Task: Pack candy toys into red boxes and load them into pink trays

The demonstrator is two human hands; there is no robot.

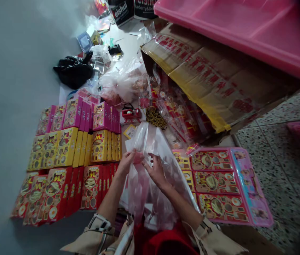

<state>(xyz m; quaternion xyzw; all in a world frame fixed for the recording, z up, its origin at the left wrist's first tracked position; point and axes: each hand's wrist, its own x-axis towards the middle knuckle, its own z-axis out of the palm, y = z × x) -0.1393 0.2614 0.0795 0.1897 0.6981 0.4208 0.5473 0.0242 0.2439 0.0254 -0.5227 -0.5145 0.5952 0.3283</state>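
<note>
A large clear plastic bag [166,156] lies spread in front of my body, reaching down towards my lap. My left hand [127,161] is closed on the bag's left side, pinching the film between thumb and fingers. On the other side, my right hand [156,171] rests against the bag with its fingers apart and slightly curled. A pinkish patch shows through the film between the two hands. To the right of the bag is a pink tray [251,187] holding red and yellow printed boxes [215,180].
Rows of purple boxes [71,113], yellow boxes [66,147] and red boxes [57,191] stand at left. An open carton [197,67] with packaged items is at right, below a large pink tray [235,24]. Rubber bands [155,118] and a black bag [73,71] lie further back.
</note>
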